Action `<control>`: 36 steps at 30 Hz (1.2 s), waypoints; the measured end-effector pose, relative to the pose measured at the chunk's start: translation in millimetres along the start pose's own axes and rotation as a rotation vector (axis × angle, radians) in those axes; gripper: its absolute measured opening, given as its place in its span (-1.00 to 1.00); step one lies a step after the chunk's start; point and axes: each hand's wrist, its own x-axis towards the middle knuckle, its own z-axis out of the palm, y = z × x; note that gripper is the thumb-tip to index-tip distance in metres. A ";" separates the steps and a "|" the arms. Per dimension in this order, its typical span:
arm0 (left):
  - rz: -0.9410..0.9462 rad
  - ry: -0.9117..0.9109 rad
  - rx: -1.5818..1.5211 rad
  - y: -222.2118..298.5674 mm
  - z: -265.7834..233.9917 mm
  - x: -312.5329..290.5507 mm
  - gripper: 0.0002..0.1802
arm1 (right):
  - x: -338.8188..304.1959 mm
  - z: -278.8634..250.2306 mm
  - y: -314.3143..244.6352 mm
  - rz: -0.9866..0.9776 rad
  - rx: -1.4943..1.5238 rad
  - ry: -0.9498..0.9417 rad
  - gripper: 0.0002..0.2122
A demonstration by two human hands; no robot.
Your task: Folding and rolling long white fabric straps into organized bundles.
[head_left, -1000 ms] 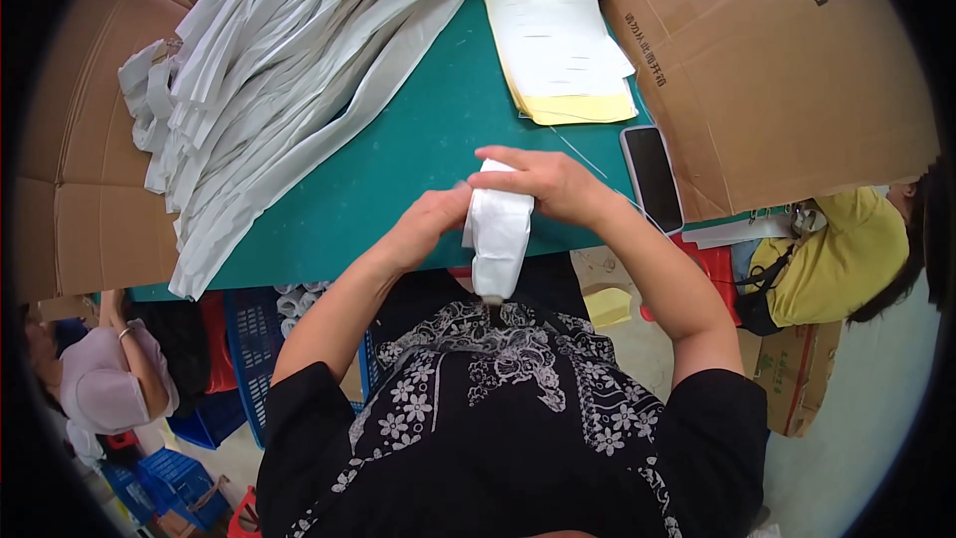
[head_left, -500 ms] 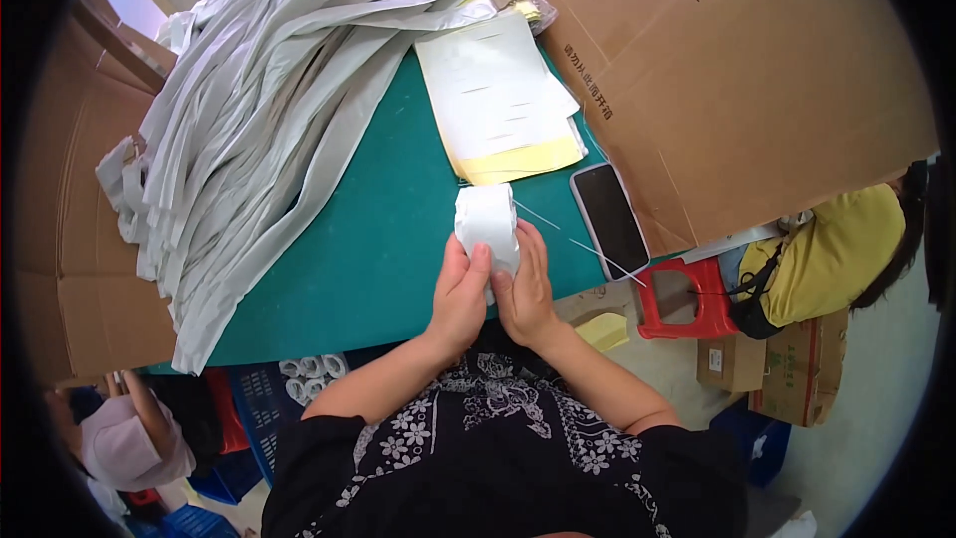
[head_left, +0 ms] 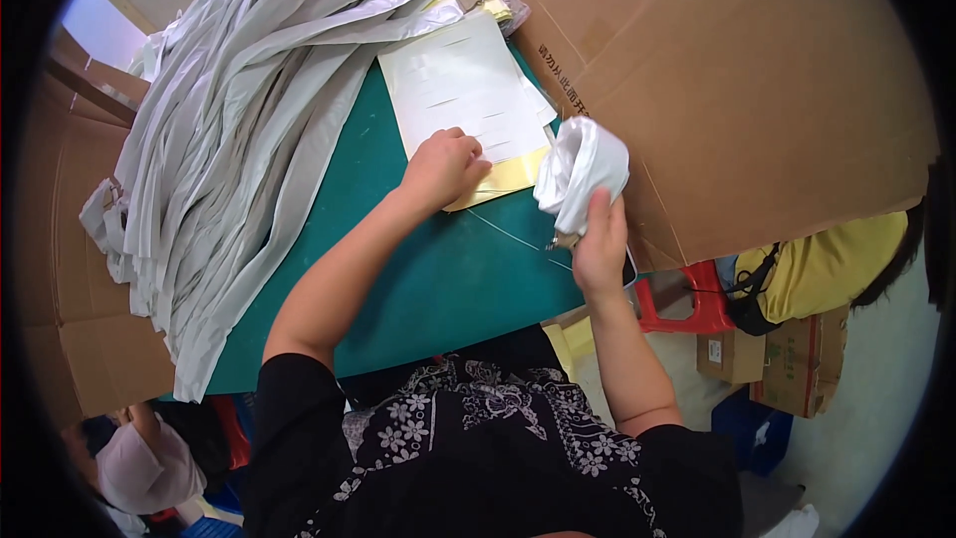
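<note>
My right hand (head_left: 603, 249) grips a rolled white fabric strap (head_left: 597, 164), raised over the right part of the green table (head_left: 398, 284). A small metal clip (head_left: 565, 240) sticks out under the roll, beside my fingers. Farther left, my left hand (head_left: 443, 171) rests with curled fingers on the lower part of a stack of white sheets (head_left: 453, 70). Its fingertips are hidden, so whatever they pinch does not show. The yellow bottom edge (head_left: 513, 177) of the stack lies beside that hand. Between both hands a thin pale tie (head_left: 503, 231) crosses the table.
A large heap of long white straps (head_left: 239, 120) covers the table's left side. At right stands a big cardboard box (head_left: 757, 110). Beyond it are a red stool (head_left: 677, 307) and a person in yellow (head_left: 827, 259). Another person (head_left: 149, 463) sits at lower left.
Both hands were together around the roll. They have parted: my right hand carried it right and up, over the phone's place, while my left hand let go and reached to the sheets.
</note>
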 end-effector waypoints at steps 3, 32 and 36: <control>0.011 -0.039 0.121 -0.8 7.2 17.8 -0.74 | 25.6 9.1 -10.7 0.059 0.350 0.010 -0.58; -0.185 0.244 -0.857 -64.3 -128.9 -150.4 -0.88 | 27.2 38.5 12.2 0.148 -0.281 -0.279 -0.62; -0.130 0.033 -0.901 22.0 -94.1 -163.7 -0.88 | -10.6 57.3 -34.4 -0.076 -0.539 -0.402 -0.60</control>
